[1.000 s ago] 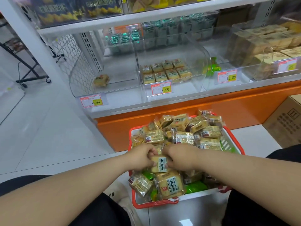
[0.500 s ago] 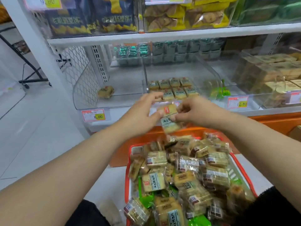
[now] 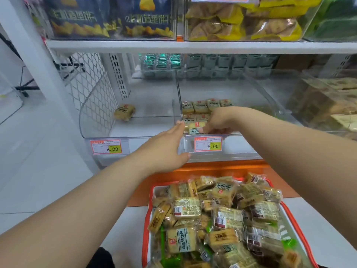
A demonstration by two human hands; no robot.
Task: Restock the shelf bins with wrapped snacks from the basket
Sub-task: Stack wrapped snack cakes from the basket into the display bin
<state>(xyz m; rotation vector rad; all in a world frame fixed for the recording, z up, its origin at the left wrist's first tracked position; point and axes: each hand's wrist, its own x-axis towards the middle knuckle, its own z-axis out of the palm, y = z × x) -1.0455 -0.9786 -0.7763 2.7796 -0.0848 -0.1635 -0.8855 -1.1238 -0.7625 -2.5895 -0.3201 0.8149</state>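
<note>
right hand (image 3: 216, 122) reaches into the clear bin (image 3: 228, 135), grip pinching a wrapped snack (image 3: 196, 127); left hand (image 3: 166, 146) flat, released.

- Two hands: left hand (image 3: 164, 146), right hand (image 3: 218, 122).
- One red basket (image 3: 146, 229), heaped with wrapped snacks (image 3: 224, 219), too many and too overlapped to count.
- One lone snack (image 3: 124, 112) in the left clear bin (image 3: 96, 113).
- In the middle bin (image 3: 260, 89), four snacks in the back row (image 3: 206, 105), at least two behind the right hand, one front snack (image 3: 196, 127) under its fingers; perhaps more hidden.
- Two price tags marked 8.00: left tag (image 3: 106, 147), right tag (image 3: 208, 143).
- Two dark blue bags (image 3: 108, 16) on the upper shelf.
</note>
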